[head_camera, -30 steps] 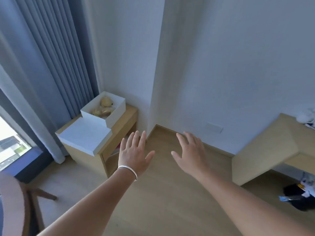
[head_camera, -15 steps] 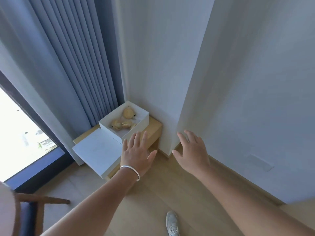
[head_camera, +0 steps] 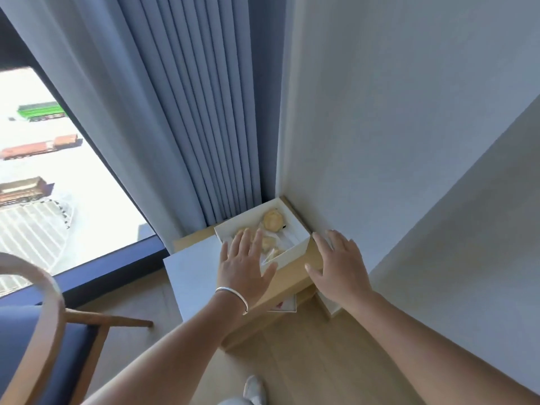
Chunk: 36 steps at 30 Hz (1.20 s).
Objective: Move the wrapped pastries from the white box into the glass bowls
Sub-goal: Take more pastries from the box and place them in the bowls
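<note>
An open white box [head_camera: 295, 252] sits on a low wooden cabinet [head_camera: 289, 283] in the corner by the wall. Several golden wrapped pastries [head_camera: 273, 220] lie inside it. My left hand [head_camera: 244, 268], with a silver bracelet on the wrist, hovers over the box's near left corner, fingers spread and empty. My right hand [head_camera: 339, 268] hangs open just right of the box, above the cabinet's right end, holding nothing. No glass bowls are in view.
The box's white lid [head_camera: 193, 276] lies on the cabinet's left part. Blue-grey curtains [head_camera: 187, 118] and a large window [head_camera: 43, 182] are behind and left. A wooden chair with a blue seat [head_camera: 43, 340] stands at lower left. A white wall [head_camera: 409, 141] bounds the right.
The view has closed in on the cabinet corner. Both open hands now reach the white box, the left over its near corner, the right beside it.
</note>
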Each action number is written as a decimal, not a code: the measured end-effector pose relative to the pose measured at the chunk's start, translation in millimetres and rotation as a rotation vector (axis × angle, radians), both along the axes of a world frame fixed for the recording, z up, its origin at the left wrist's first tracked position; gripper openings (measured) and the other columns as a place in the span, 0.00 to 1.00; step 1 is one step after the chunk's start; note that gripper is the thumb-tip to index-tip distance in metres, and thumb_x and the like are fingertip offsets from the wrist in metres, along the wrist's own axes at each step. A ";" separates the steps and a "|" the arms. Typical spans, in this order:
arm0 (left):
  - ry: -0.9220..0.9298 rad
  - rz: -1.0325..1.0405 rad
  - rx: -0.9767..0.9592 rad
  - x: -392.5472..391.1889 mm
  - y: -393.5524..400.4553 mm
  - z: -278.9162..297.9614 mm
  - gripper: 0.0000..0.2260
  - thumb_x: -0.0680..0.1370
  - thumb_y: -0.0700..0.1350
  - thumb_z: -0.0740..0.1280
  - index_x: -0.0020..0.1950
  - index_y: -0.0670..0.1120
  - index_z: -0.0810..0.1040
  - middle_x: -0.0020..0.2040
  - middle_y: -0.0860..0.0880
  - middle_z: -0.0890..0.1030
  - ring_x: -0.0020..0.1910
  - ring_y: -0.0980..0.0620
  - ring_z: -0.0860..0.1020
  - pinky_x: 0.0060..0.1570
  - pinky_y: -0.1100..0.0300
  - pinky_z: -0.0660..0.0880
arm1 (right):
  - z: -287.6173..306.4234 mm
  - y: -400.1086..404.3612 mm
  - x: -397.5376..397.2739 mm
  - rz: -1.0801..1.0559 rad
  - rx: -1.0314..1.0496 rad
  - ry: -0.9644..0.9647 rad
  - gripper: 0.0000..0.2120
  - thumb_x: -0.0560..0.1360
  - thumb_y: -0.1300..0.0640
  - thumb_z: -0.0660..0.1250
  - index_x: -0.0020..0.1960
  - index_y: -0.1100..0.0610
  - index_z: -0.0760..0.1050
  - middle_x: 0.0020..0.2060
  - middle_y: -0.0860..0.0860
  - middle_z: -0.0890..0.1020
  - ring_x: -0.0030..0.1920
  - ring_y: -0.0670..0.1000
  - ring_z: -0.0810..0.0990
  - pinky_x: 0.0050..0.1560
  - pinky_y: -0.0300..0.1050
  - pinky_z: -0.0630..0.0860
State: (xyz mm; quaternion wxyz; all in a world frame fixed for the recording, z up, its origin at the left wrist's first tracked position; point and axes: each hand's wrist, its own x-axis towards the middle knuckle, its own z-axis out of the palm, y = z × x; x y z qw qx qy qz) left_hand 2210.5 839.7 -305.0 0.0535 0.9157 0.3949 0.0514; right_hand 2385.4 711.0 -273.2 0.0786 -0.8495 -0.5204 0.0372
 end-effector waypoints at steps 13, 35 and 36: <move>0.005 0.130 -0.209 31.5 140.1 -84.2 0.36 0.73 0.69 0.32 0.77 0.52 0.39 0.79 0.48 0.47 0.77 0.47 0.44 0.72 0.48 0.40 | -65.7 179.7 44.1 0.172 -0.243 0.064 0.33 0.76 0.39 0.59 0.76 0.49 0.55 0.76 0.52 0.57 0.74 0.55 0.57 0.74 0.55 0.56; 0.230 0.078 -0.432 87.8 210.1 -182.2 0.35 0.79 0.52 0.60 0.77 0.49 0.40 0.79 0.45 0.45 0.77 0.46 0.44 0.73 0.53 0.46 | -184.3 270.5 74.1 0.301 -0.420 0.238 0.33 0.76 0.40 0.61 0.76 0.49 0.55 0.75 0.51 0.60 0.74 0.53 0.56 0.74 0.55 0.53; 0.237 0.082 -0.432 91.7 211.3 -185.9 0.35 0.79 0.51 0.60 0.77 0.49 0.40 0.79 0.45 0.45 0.77 0.46 0.44 0.73 0.53 0.46 | -189.7 271.5 77.3 0.307 -0.418 0.244 0.33 0.76 0.40 0.61 0.76 0.49 0.55 0.75 0.51 0.59 0.74 0.53 0.55 0.74 0.54 0.53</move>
